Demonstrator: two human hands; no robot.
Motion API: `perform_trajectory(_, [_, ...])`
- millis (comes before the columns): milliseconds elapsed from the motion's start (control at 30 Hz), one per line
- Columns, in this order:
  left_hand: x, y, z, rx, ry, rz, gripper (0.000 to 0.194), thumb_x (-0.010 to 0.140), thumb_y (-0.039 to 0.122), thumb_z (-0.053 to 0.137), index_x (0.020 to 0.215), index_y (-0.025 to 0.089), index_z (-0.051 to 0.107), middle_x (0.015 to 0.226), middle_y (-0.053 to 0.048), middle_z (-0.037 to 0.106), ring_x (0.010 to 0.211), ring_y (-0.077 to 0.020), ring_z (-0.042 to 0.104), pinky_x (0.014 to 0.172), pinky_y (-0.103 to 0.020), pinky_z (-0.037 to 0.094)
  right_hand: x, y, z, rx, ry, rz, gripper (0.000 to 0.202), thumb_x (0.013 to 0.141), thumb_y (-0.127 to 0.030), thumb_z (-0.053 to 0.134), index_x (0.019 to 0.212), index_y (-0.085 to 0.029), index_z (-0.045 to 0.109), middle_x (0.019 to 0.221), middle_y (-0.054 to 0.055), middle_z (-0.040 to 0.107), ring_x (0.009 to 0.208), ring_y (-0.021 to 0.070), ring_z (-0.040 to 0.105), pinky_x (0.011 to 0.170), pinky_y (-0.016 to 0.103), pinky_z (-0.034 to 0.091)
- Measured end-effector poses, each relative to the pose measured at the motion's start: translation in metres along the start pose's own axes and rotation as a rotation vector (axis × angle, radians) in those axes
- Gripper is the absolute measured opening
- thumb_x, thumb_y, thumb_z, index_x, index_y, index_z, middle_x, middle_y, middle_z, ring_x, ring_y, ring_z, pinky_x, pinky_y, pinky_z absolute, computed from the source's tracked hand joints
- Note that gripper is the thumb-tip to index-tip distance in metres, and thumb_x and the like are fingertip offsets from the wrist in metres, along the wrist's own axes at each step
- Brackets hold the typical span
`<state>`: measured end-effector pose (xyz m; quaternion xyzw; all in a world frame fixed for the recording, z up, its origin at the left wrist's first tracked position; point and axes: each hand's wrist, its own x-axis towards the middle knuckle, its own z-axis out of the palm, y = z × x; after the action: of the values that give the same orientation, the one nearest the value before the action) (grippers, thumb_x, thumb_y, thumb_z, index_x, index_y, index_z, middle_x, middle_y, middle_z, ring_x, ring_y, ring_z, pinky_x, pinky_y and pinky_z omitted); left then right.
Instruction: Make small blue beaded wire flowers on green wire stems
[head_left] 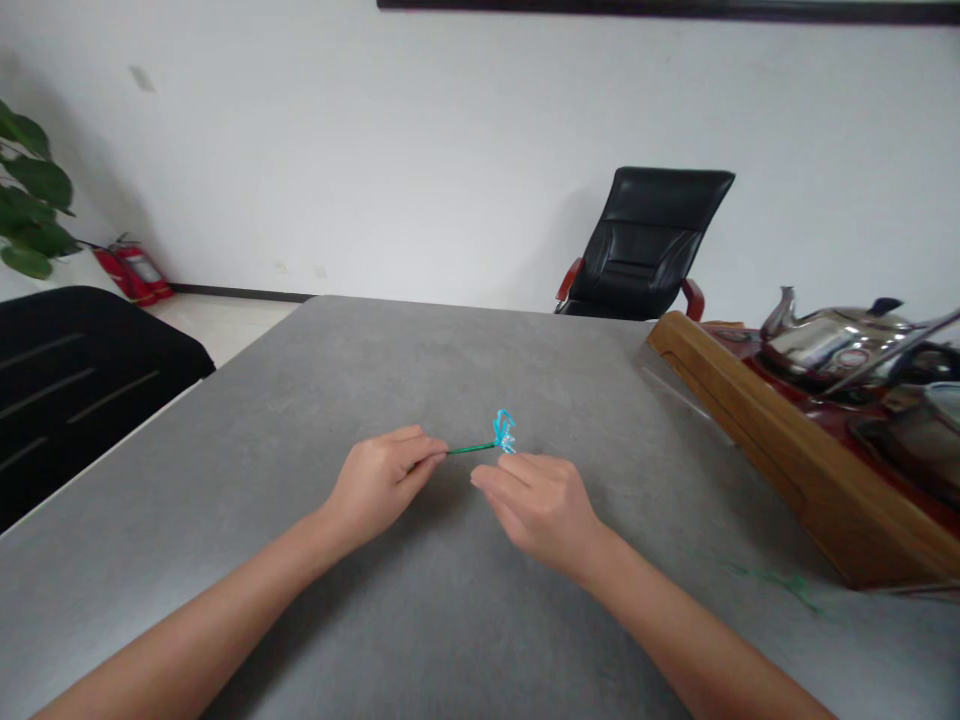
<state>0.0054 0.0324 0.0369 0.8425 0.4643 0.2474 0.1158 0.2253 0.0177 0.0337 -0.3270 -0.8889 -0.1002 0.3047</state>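
Note:
A small craft flower has a thin green stem (471, 449) and a head of light-blue looped petals (502, 428), held just above the grey table. My left hand (386, 475) pinches the stem's left end between thumb and fingers, and the stem lies nearly level. At the flower head, my right hand (536, 500) has its fingers closed at the lowest blue loop. Its fingertips partly hide that loop, and its thumb sits below the stem, apart from it.
On the right stands a wooden-sided tea tray (750, 440) with a steel kettle (840, 340) and a glass pot (930, 430). Blurred green strands (787, 585) lie on the table (337, 370) near it. A black chair (645, 240) is behind the table, another chair (90, 380) at left.

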Motion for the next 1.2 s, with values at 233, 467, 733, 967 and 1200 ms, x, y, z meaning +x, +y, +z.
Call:
perform_trajectory(233, [0.002, 0.002, -0.002, -0.188, 0.053, -0.06, 0.021, 0.092, 0.023, 0.049, 0.091, 0.02, 0.069, 0.068, 0.001, 0.056, 0.065, -0.0114, 0.053, 0.06, -0.021, 0.036, -0.003, 0.0, 0.008, -0.057, -0.037, -0.02, 0.024, 0.089, -0.014, 0.044, 0.079, -0.018, 0.065, 0.059, -0.001, 0.053, 0.054, 0.0132, 0.047, 0.054, 0.028, 0.03])
perform_trajectory(467, [0.003, -0.001, 0.001, -0.364, 0.065, -0.092, 0.02, 0.091, 0.028, 0.052, 0.087, 0.02, 0.07, 0.068, 0.002, 0.058, 0.065, -0.0114, 0.054, 0.061, -0.021, 0.038, -0.005, 0.004, 0.015, 0.19, -0.1, 0.178, 0.024, 0.092, -0.018, 0.043, 0.084, -0.018, 0.066, 0.066, 0.0, 0.061, 0.061, 0.0119, 0.056, 0.059, 0.022, 0.036])
perform_trajectory(733, [0.004, 0.003, -0.004, -0.477, -0.046, -0.018, 0.023, 0.092, 0.029, 0.05, 0.084, 0.017, 0.069, 0.07, 0.0, 0.057, 0.068, -0.012, 0.053, 0.064, -0.022, 0.039, -0.009, 0.01, 0.026, 0.521, -0.136, 0.463, 0.022, 0.091, -0.027, 0.049, 0.086, -0.021, 0.069, 0.068, 0.0, 0.067, 0.063, 0.0139, 0.059, 0.064, 0.024, 0.041])
perform_trajectory(967, [0.004, 0.006, -0.009, -0.475, -0.179, 0.109, 0.023, 0.093, 0.026, 0.049, 0.087, 0.017, 0.069, 0.068, 0.002, 0.052, 0.066, -0.0096, 0.05, 0.062, -0.02, 0.037, -0.005, 0.022, 0.027, 0.967, -0.162, 0.543, 0.028, 0.083, -0.041, 0.058, 0.072, -0.016, 0.064, 0.07, 0.002, 0.063, 0.067, 0.0149, 0.056, 0.063, 0.025, 0.043])
perform_trajectory(1200, [0.002, 0.009, -0.008, -0.357, -0.279, 0.22, 0.027, 0.095, 0.027, 0.043, 0.093, 0.018, 0.068, 0.072, -0.001, 0.057, 0.07, -0.0111, 0.053, 0.066, -0.021, 0.039, -0.004, 0.032, 0.029, 1.094, -0.237, 0.711, 0.03, 0.076, -0.045, 0.063, 0.072, -0.015, 0.065, 0.06, -0.002, 0.053, 0.057, 0.0105, 0.044, 0.052, 0.022, 0.033])
